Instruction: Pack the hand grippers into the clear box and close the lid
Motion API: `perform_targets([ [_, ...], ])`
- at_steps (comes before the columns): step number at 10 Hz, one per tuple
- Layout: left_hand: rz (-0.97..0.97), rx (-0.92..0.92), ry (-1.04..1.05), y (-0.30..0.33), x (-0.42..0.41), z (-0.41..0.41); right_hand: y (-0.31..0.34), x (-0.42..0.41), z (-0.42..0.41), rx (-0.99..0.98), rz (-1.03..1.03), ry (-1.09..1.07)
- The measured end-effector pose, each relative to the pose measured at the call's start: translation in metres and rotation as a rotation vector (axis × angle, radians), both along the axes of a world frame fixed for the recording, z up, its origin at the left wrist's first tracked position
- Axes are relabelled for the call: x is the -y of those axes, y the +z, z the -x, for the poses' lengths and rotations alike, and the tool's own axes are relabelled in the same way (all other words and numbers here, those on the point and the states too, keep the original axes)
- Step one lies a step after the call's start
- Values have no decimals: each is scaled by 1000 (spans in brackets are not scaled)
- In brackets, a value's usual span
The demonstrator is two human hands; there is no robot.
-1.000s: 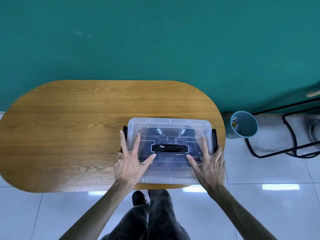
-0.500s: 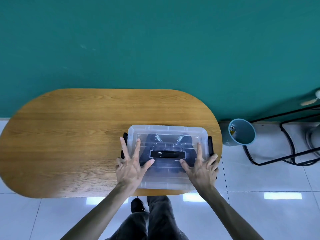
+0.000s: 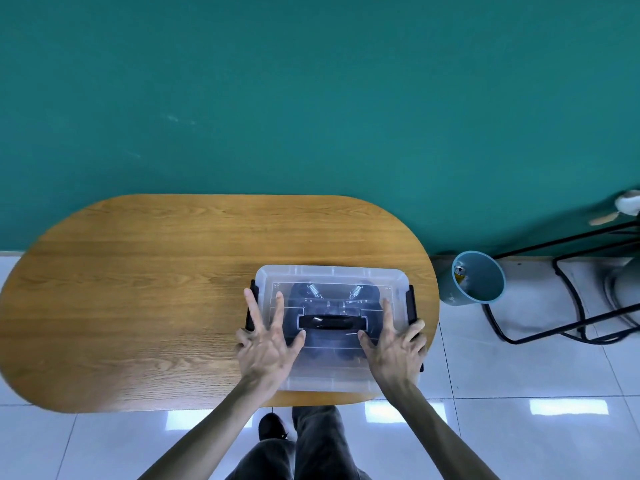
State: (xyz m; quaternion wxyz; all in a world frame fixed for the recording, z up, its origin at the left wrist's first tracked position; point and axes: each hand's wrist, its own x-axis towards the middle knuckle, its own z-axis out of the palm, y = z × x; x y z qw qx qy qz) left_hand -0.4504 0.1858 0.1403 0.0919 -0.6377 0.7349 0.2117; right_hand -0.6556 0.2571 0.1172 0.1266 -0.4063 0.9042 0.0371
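Resting on the right end of the table (image 3: pixel 138 306), the box (image 3: pixel 332 275) is taken as the landmark. Its lid's left side is pressed by the left hand (image 3: pixel 266 344), fingers straight and spread, nothing gripped. Under the lid, the dark grippers (image 3: pixel 332 296) are seen, springs toward the wall. The lid's right side is pressed by the right hand (image 3: pixel 394 348), fingers likewise straight. Right of the box, a bin (image 3: pixel 481 289) is seen on the floor.
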Motion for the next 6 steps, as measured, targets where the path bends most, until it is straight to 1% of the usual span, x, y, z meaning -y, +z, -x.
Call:
perform_targets([
  [1, -10, 23, -12, 2, 1, 2, -7, -1, 2, 0, 49, 9],
  [3, -36, 54, -52, 5, 1, 3, -2, 1, 0, -7, 16, 3],
  [4, -33, 122, -72, 4, 3, 5, -3, 0, 1, 24, 80, 42],
  [5, -89, 136, -80, 6, 4, 3, 0, -4, 10, 2, 67, 73],
  [6, -127, 99, -99, 12, 9, -4, 7, -13, 18, -19, 88, 170],
])
